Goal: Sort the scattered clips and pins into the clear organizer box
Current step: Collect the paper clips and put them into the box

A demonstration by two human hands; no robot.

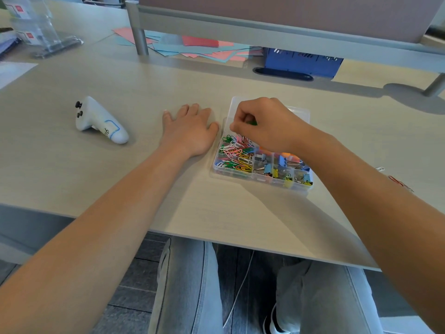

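Desk of pale wood-grain carries everything. Clear organizer box, lid open behind it, sits right of centre, its compartments holding coloured paper clips and binder clips. Left hand lies flat and relaxed on the desk just beside the box. Right hand hovers over the box, fingers curled, pinching something small and green. Two loose paper clips lie by the right forearm.
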